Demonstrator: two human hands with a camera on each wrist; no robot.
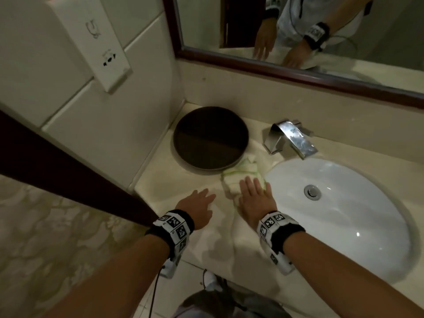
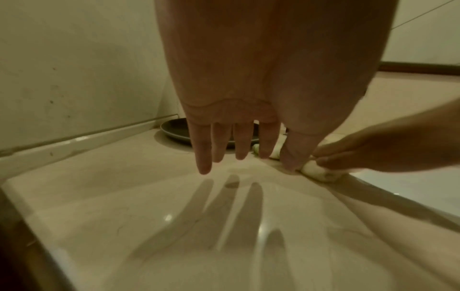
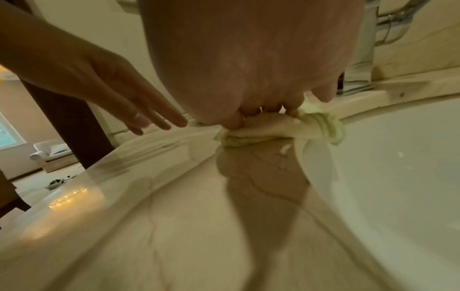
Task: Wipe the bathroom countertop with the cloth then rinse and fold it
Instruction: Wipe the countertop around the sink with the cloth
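Head view, near to far: both forearms reach fwd over the marble countertop [image 1: 206,246], polished, veined, with wet streaks. Left hand [image 1: 197,208] hovers just above the stone w/ fingers straight and spread, holding nothing. Right hand [image 1: 254,196] lies palm-down on the cloth [image 1: 243,173], fingers extended, pressing it flat; right wrist view shows the fingertips bent a little into the folds. Cloth is soft, bunched, white w/ green stripes, its long axis running away from the person, between the round dark tray [image 1: 210,137] and the white oval sink [image 1: 358,226], touching the basin rim. Right hand is the nearer one, so I judge the wiping stroke goes by it. Chrome faucet [image 1: 290,138] stands behind.
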